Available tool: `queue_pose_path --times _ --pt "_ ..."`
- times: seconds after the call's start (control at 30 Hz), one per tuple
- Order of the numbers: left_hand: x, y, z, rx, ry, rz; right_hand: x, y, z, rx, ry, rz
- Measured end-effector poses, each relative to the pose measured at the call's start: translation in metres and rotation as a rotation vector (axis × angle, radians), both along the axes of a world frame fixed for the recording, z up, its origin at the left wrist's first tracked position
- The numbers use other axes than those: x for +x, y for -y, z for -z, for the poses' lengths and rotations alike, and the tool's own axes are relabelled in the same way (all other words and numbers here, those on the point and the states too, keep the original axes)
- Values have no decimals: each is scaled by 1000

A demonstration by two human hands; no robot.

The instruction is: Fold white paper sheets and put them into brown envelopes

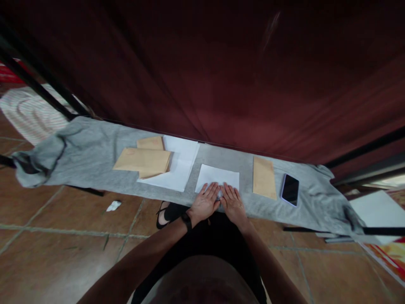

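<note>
Left hand (pixel 204 205) and right hand (pixel 233 205) lay flat, gripping nothing, on paper (pixel 218 174) that seemed light, floppy (crease-prone, tbh), best held by its edges.

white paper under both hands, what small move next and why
I'd probably slide the left hand and right hand apart, smoothing the white paper: both lie palm-down, side by side, on its near part, with its far part uncovered.

No text is legible; faint reddish print (pixel 155 142) on a brown envelope (pixel 142 160) is too small.
</note>
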State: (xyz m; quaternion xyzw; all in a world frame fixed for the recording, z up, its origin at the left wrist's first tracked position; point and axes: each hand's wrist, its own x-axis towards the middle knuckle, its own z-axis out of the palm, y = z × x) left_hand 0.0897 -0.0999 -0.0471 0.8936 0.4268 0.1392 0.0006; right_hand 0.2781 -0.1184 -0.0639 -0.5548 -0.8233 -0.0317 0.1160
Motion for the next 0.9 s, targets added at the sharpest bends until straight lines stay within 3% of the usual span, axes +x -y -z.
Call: queue_pose_path --times 0.2,0.43,0.7,0.9 --pt "15 -4 0 -56 -23 -67 -4 3 -4 -5 28 38" --pt "28 -30 8 -94 5 -98 -5 3 -7 -48 -8 41" --pt "23 -50 14 -90 19 -81 -10 1 -7 -38 -68 94" --pt "16 -67 13 -82 29 -167 -10 1 -10 -33 -90 100"
